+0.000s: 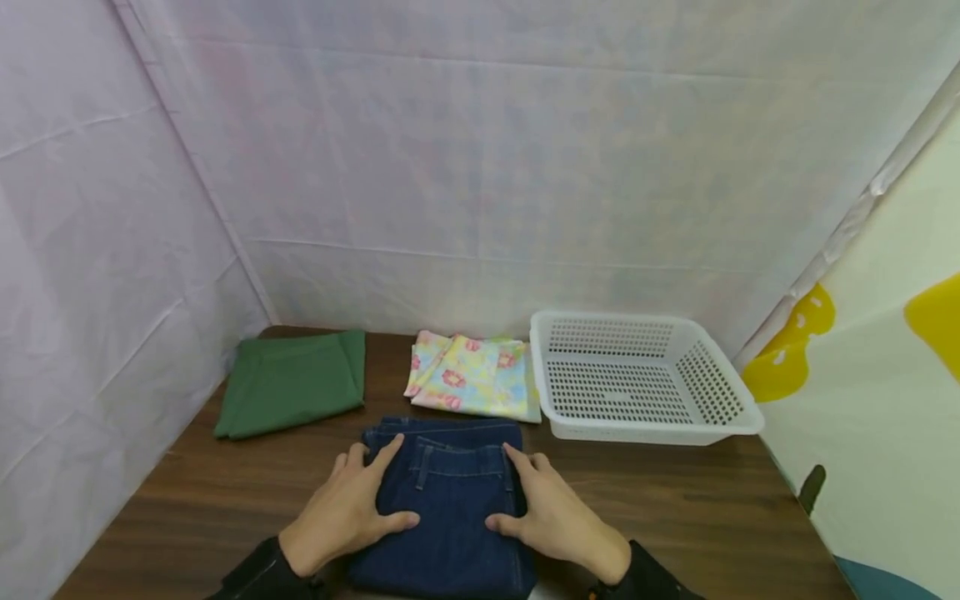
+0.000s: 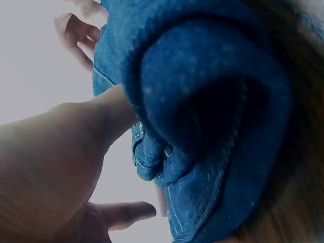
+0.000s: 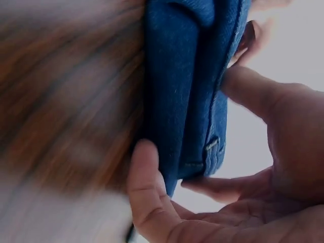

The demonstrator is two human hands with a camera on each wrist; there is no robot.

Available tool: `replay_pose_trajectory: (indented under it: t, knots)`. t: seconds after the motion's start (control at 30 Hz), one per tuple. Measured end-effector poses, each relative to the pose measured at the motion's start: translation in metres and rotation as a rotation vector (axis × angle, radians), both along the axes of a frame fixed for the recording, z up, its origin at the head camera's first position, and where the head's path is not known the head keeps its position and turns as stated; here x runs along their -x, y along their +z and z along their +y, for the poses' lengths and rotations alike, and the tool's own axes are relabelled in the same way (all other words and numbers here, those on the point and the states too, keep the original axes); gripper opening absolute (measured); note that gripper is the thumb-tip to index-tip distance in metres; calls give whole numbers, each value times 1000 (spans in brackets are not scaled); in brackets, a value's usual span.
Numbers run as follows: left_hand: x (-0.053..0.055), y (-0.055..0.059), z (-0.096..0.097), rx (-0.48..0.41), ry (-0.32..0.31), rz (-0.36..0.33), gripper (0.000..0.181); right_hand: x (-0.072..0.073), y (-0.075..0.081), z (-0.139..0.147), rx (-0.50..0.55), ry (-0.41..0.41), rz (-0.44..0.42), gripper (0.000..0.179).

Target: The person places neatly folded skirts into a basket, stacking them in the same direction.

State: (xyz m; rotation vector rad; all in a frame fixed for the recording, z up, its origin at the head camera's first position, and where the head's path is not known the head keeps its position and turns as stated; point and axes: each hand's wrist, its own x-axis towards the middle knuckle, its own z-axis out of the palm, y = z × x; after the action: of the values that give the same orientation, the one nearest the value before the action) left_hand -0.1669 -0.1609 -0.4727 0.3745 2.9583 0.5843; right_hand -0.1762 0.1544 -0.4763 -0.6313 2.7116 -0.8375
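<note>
A pair of dark blue jeans (image 1: 457, 525), folded into a thick stack with its waistband at the far end, lies on the table. My left hand (image 1: 348, 508) is at its left side, with thumb and index finger stretched across the top layer. On the opposite side my right hand (image 1: 551, 512) touches the jeans, its thumb and index finger on top. In the right wrist view, other fingers (image 3: 147, 172) lie against the side of the stack near the tabletop. The left wrist view shows rolled denim layers (image 2: 202, 76) at the left edge; the fingers behind them are partly hidden.
A folded green cloth (image 1: 296, 383) lies at the back left of the brown wooden table (image 1: 652, 500). Behind the jeans is a folded floral cloth (image 1: 472, 375), beside a white perforated plastic basket (image 1: 652, 429). White sheeting (image 1: 480, 167) rises behind the table.
</note>
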Motion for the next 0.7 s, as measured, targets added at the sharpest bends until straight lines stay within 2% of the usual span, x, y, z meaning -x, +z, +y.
replay_pose_trajectory:
  t: [0.07,0.27,0.53,0.7]
  knots:
    - [2,0,1,-14,-11,-3,113,2,1,-2,16,-19,-25,107]
    - [8,1,5,-134,-73,-56,112,10,3,-7,52,-58,-76,112]
    - [10,6,6,-183,-77,-164,112,17,-4,-8,174,-55,-168,102]
    - [13,7,7,-195,-77,-193,109,17,-8,-7,216,-35,-111,97]
